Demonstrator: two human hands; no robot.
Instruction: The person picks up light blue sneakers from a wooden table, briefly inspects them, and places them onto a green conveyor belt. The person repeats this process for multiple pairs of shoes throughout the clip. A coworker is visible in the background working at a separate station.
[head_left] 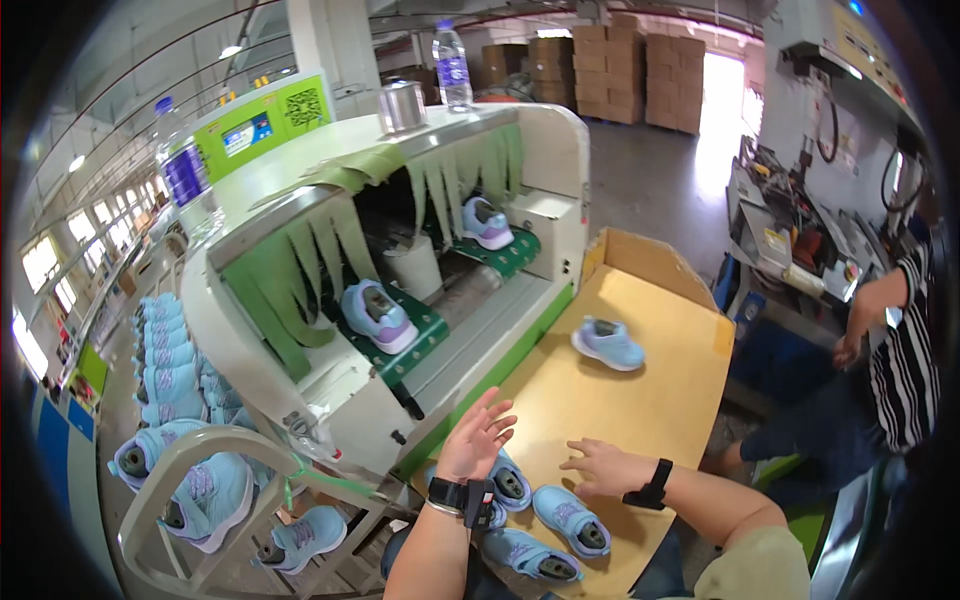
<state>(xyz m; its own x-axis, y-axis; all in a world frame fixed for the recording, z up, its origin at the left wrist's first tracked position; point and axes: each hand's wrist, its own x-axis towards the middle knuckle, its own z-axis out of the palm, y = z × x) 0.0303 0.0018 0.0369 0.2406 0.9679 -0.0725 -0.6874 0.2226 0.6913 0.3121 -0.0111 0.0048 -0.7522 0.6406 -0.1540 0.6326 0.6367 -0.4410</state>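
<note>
My left hand (477,437) is raised with fingers spread, holding nothing, just above a small light-blue shoe (510,483) on the tan table (660,390). My right hand (597,465) rests open, palm down, on the table beside another blue shoe (570,520). A third shoe (530,557) lies nearer my body. One blue shoe (608,344) sits alone farther out on the table. Two lilac-and-blue shoes (378,315) (487,222) ride green conveyor belts coming out of the white tunnel machine (330,200) under green strip curtains.
A rack (200,490) at lower left holds several blue shoes, with more lined up behind it. Two water bottles (452,65) and a metal cup (402,105) stand on the machine. A person in a striped shirt (900,350) works at the right. Cardboard boxes (620,70) are stacked at the back.
</note>
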